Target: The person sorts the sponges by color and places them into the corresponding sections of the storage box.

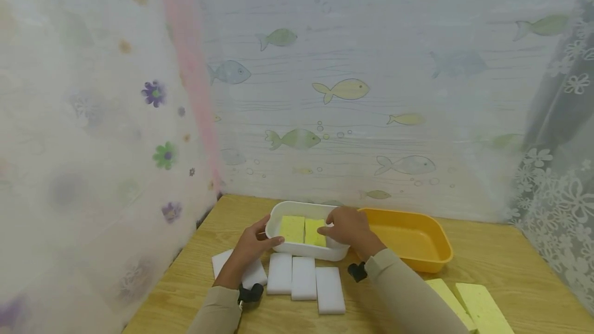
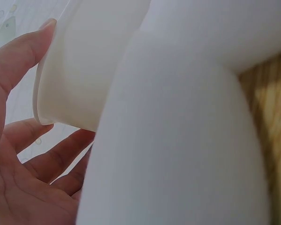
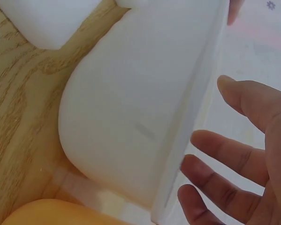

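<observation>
A white tub [image 1: 315,251] stands at the back of the table with two yellow sponge blocks [image 1: 292,229] lying side by side in it. My left hand [image 1: 250,246] holds the tub's left end, its thumb at the rim and its fingers around the outer side, as the left wrist view also shows. Over the tub's right part is my right hand [image 1: 350,228], fingers loosely bent near the right-hand yellow block [image 1: 315,232]. In the right wrist view the spread fingers [image 3: 224,192] hold nothing and reach past the rim.
Several white sponge blocks [image 1: 303,278] lie in front of the tub, one partly under the left forearm. An orange tub [image 1: 438,262] stands to the right. Two more yellow sponge blocks [image 1: 482,308] lie near the right front. Patterned curtains [image 1: 343,133] hang behind the table.
</observation>
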